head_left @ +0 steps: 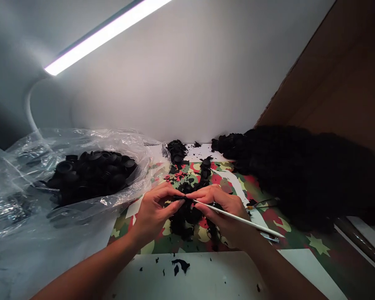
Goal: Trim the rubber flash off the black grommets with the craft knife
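Between its thumb and fingers, my left hand [156, 210] pinches a small black rubber-like part [178, 197], mostly hidden by the fingertips. My right hand [223, 208] grips a thin white stick [243, 218], whose near end slants down to the right. The stick's other end meets the black part, and the fingertips of both hands almost touch there. Beneath the hands, black pieces and scraps [186, 223] lie heaped on a camouflage-patterned sheet [156, 246].
At left, an open clear plastic bag [140, 154] holds many round black parts [93, 173]. A large dark pile [287, 175] fills the right side beside a cardboard panel [337, 66]. A lit lamp [109, 37] hangs above. Black scraps [181, 264] lie on the white front surface.
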`<state>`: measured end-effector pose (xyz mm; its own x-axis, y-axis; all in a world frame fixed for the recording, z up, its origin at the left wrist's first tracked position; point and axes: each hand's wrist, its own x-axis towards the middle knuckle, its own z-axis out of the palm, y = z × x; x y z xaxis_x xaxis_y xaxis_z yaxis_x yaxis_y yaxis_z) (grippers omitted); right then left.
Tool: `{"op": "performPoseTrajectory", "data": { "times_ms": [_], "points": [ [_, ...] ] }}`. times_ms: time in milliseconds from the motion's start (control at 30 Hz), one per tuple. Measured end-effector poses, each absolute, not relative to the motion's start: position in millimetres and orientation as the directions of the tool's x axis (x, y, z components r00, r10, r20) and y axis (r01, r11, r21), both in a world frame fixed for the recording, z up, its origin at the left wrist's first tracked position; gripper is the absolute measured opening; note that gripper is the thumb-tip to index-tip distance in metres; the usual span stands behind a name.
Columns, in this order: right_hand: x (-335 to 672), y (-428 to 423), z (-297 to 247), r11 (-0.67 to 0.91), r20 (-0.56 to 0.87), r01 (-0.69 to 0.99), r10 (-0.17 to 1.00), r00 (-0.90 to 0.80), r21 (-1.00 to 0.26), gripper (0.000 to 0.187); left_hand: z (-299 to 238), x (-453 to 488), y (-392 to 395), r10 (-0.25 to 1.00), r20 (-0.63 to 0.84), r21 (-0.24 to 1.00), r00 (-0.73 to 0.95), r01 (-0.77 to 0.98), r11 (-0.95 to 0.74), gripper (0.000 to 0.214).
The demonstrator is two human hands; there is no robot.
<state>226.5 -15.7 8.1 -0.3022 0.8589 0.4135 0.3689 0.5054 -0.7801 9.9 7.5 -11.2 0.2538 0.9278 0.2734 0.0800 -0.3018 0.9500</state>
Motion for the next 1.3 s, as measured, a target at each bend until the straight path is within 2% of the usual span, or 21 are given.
{"op": "performPoseTrajectory", "data": {
  "times_ms": [100, 200, 267, 300, 367, 467, 533, 600, 767, 1133, 1300],
  "points": [
    [222, -17, 3, 0.542, 0.456, 0.388, 0.839, -0.296, -0.746, 0.013, -11, 10, 8, 0.93, 0.266, 0.95, 0.252, 0.096, -0.298, 0.009],
    [214, -16, -3, 0.652, 0.598, 0.455, 0.751, -0.278, -0.607, 0.012, -9, 12, 7, 0.935, 0.248, 0.958, 0.255, 0.076, -0.275, 0.009],
    [212, -13, -4, 0.651, 0.648, 0.537, 0.726, -0.231, -0.537, 0.014, -8, 13, 5, 0.933, 0.233, 0.966, 0.273, 0.044, -0.254, 0.009],
    [212, -11, -4, 0.621, 0.641, 0.562, 0.742, -0.198, -0.546, 0.015, -7, 14, 4, 0.933, 0.22, 0.971, 0.284, 0.03, -0.238, 0.01],
    [215, -9, -1, 0.516, 0.548, 0.535, 0.829, -0.114, -0.669, 0.016, -6, 15, 4, 0.937, 0.179, 0.982, 0.301, 0.006, -0.189, 0.011],
    [222, -9, 5, 0.346, 0.339, 0.292, 0.938, -0.074, -0.892, 0.019, -7, 14, 6, 0.946, 0.095, 0.995, 0.309, -0.017, -0.094, 0.016],
    [224, -11, 7, 0.286, 0.273, 0.136, 0.956, -0.104, -0.949, 0.02, -8, 13, 8, 0.947, 0.063, 0.998, 0.313, -0.026, -0.058, 0.018],
    [225, -13, 8, 0.288, 0.272, 0.099, 0.951, -0.148, -0.952, 0.02, -9, 12, 10, 0.945, 0.059, 0.998, 0.322, -0.028, -0.053, 0.018],
    [226, -15, 10, 0.365, 0.298, 0.227, 0.911, -0.284, -0.903, 0.017, -9, 12, 11, 0.932, 0.093, 0.995, 0.351, -0.003, -0.098, 0.014],
    [227, -14, 10, 0.381, 0.266, 0.339, 0.902, -0.339, -0.86, 0.014, -5, 9, 11, 0.924, 0.138, 0.967, 0.357, 0.155, -0.204, 0.014],
    [223, -15, 5, 0.502, 0.389, 0.383, 0.858, -0.337, -0.775, 0.013, -6, 11, 10, 0.932, 0.143, 0.976, 0.332, 0.112, -0.189, 0.012]
  ]
}}
